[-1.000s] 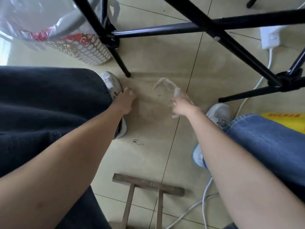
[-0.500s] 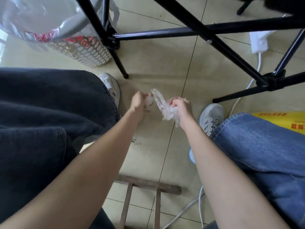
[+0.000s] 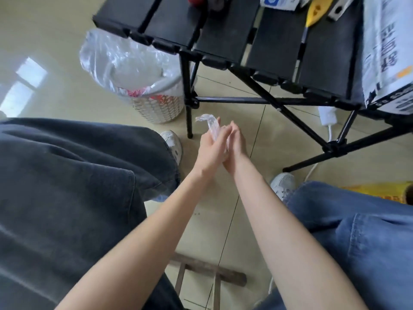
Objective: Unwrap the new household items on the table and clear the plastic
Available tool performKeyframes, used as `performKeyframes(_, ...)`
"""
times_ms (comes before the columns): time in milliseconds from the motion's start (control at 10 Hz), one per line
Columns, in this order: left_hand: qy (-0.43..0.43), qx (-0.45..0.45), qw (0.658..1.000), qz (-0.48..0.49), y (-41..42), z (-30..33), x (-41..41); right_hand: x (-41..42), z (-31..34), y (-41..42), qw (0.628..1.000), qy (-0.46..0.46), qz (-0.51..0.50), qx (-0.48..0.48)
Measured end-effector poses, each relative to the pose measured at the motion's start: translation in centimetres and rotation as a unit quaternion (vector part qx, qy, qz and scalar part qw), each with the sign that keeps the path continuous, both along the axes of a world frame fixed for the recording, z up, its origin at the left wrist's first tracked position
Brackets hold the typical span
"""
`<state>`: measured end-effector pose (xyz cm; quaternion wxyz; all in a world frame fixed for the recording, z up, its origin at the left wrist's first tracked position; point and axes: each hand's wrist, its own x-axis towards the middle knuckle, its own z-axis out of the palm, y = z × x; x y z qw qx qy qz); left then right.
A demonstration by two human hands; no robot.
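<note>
From the head view we see a glossy tiled floor (image 3: 55, 63) and a black folding table (image 3: 279, 41) carrying white printed packages (image 3: 386, 52). Beside its leg stands a perforated bin (image 3: 156, 108) lined with a clear bag (image 3: 125, 61). Our left hand (image 3: 212, 151) and right hand (image 3: 234, 146) press a crumpled plastic wrap (image 3: 211, 126) between flat palms, above the floor.

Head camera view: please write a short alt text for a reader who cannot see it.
Two bare hands, left hand and right hand, press a strip of clear plastic wrap between their palms above a tiled floor. A plastic-lined wastebasket stands ahead-left, beside a black folding table.
</note>
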<state>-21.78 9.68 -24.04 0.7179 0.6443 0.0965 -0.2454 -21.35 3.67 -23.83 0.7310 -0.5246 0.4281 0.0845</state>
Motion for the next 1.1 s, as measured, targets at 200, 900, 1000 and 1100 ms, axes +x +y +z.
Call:
performKeyframes(200, -0.170, 0.164, 0.968, 0.081, 5.1, 6.1, -1.2, 0.2, 6.2, 4.8, 0.986, -0.059, 0.075, 0.136)
performKeyframes(900, -0.168, 0.161, 0.972, 0.043, 18.8, 13.4, 21.7, 13.7, 8.6, 13.0, 0.919, -0.156, 0.280, -0.231)
performKeyframes(1000, -0.111, 0.232, 0.957, -0.135, 18.2, 9.4, 23.1, 14.8, 6.5, 12.1, 0.925, -0.114, 0.277, -0.232)
performKeyframes(1100, -0.082, 0.325, 0.922, -0.195, 18.7, 6.8, 23.5, 15.1, 5.3, 10.9, 0.926, -0.024, 0.300, -0.227)
